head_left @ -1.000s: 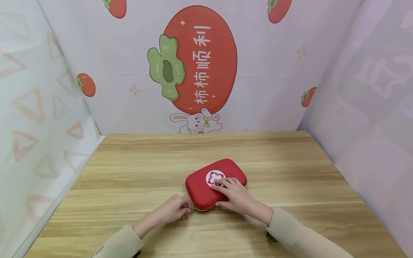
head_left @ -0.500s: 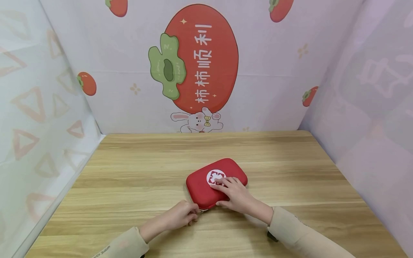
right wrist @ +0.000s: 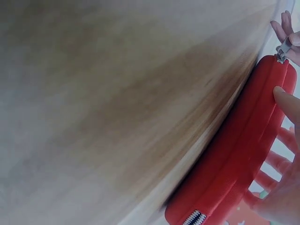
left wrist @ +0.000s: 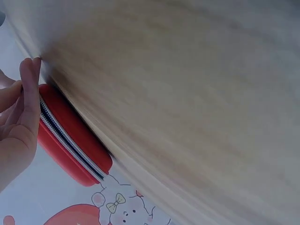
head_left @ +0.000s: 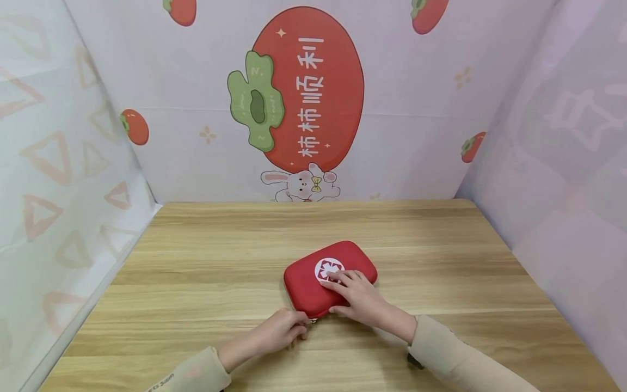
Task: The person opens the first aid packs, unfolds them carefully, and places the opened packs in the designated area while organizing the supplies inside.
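A red hard-shell zip case [head_left: 305,288] with a white round emblem lies flat and slanted on the wooden table. At its front corner my left hand [head_left: 283,331] pinches the silver zipper pull [right wrist: 286,46]. Along the side seen in the left wrist view, two rows of pale zipper teeth [left wrist: 70,143] run with a dark gap between them. My right hand [head_left: 361,298] rests on the case, fingers spread over the lid and partly over the emblem. Its thumb [right wrist: 286,101] presses against the front side, where the seam runs.
The wooden table [head_left: 206,256] spreads around the case on every side. A printed white backdrop [head_left: 406,152] with persimmons and a rabbit stands at its far edge. Pale patterned side walls flank it left and right.
My left hand has moved right, around the case's left front corner to its front, taking the zipper pull along. The right hand stays in place on the lid.
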Available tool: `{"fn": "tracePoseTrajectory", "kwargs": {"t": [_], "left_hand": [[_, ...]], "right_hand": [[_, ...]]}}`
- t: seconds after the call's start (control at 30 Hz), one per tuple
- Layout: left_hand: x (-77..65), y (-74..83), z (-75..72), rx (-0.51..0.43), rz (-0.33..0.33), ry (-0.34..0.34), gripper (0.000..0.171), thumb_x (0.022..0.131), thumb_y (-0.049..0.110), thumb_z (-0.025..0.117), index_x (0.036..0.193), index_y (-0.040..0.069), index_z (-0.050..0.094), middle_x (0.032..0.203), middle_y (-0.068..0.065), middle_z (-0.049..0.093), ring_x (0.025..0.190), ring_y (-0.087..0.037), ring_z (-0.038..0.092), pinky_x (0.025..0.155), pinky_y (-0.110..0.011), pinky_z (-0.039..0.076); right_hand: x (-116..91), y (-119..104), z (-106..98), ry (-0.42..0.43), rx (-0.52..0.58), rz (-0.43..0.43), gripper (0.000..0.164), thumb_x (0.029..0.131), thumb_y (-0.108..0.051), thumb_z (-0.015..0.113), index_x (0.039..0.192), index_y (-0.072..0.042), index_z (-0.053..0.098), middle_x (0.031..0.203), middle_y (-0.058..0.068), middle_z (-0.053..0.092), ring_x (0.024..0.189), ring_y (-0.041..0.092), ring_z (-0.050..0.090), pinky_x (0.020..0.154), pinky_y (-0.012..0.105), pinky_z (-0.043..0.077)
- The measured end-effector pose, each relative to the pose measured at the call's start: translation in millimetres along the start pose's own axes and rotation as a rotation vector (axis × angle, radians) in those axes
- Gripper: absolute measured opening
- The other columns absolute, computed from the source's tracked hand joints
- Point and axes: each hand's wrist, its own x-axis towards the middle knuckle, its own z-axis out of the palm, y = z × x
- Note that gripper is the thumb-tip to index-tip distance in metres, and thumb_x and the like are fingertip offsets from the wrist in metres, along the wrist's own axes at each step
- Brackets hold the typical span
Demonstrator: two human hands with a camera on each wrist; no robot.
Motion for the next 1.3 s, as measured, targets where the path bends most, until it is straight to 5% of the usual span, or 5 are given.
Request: {"fn": "tracePoseTrajectory", "kwargs": {"t": [0.23,0.43,0.77,1.1,1.3], "left_hand": [[1.0,-2.9,-11.4,0.105,-0.018,0.031,0.008,0.079,0.005,0.062,0.086,0.004,0.066,0.071,0.005,0.062,0.059,0.004,0.047,0.053,-0.012,0.042],[0.8,-4.2,-29.5,0.049,-0.031,0.081,0.006,0.078,0.006,0.063,0.083,0.008,0.066,0.072,0.007,0.061,0.064,0.002,0.049,0.055,-0.015,0.044],[9.7,-20.0,-48.9,-0.031,-0.082,0.287,0.008,0.080,0.011,0.062,0.087,0.008,0.066,0.078,0.007,0.061,0.071,-0.005,0.053,0.061,-0.020,0.047],[26.2,-37.4,-57.5,-0.147,-0.134,0.476,0.017,0.078,0.004,0.062,0.094,-0.002,0.063,0.092,-0.009,0.062,0.083,-0.022,0.058,0.071,-0.029,0.049],[33.8,-47.8,-58.1,-0.203,-0.212,0.488,0.028,0.077,0.007,0.064,0.104,-0.002,0.060,0.102,-0.012,0.059,0.093,-0.027,0.056,0.078,-0.034,0.049]], "right_hand": [[-1,2,-7,0.031,0.028,-0.067,0.052,0.074,-0.032,0.068,0.121,-0.015,0.054,0.122,0.007,0.051,0.111,0.025,0.044,0.093,0.041,0.036],[-7,2,-16,0.098,0.089,-0.038,0.045,0.073,-0.026,0.070,0.114,-0.009,0.058,0.115,0.010,0.054,0.108,0.026,0.046,0.092,0.043,0.037],[-22,0,-29,0.147,0.350,0.209,0.047,0.075,-0.018,0.069,0.119,-0.007,0.054,0.119,0.006,0.050,0.110,0.022,0.045,0.087,0.038,0.046],[-33,4,-25,0.301,0.541,0.475,0.044,0.075,-0.008,0.068,0.117,-0.003,0.053,0.115,0.010,0.053,0.107,0.027,0.047,0.087,0.045,0.043],[-39,3,-23,0.323,0.746,0.675,0.042,0.080,-0.009,0.063,0.119,-0.001,0.050,0.119,0.014,0.048,0.107,0.031,0.046,0.088,0.047,0.041]]}}
